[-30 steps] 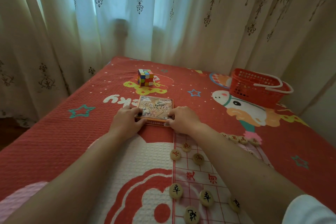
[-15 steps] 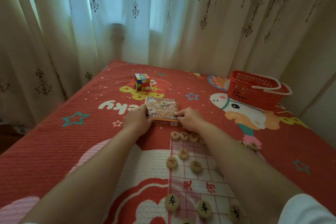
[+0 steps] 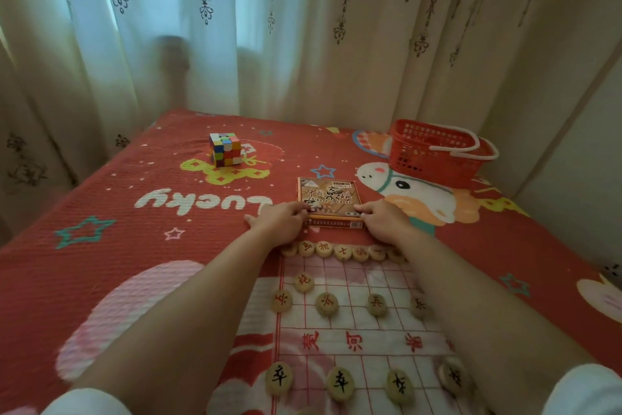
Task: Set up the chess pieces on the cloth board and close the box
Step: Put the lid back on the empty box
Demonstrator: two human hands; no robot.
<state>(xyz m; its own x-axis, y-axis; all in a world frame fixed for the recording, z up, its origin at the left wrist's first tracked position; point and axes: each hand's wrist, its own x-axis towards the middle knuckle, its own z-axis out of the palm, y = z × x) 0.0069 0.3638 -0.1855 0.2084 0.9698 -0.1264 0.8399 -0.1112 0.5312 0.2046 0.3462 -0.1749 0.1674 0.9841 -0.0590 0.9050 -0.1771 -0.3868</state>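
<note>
Both hands hold the box [image 3: 328, 199] at its near edge: the left hand [image 3: 279, 222] curls its fingers over the near left corner, and the right hand [image 3: 387, 221] does likewise at the near right corner. Whether the thumbs grip underneath cannot be told. The box lies flat on the red bedspread [image 3: 134, 263], lid on, just beyond the far edge of the cloth board [image 3: 356, 280]. Chess pieces [image 3: 326, 303] stand in rows on the board. Farther left sits a coloured cube [image 3: 225, 148]; farther right, a red basket [image 3: 434, 155].
</note>
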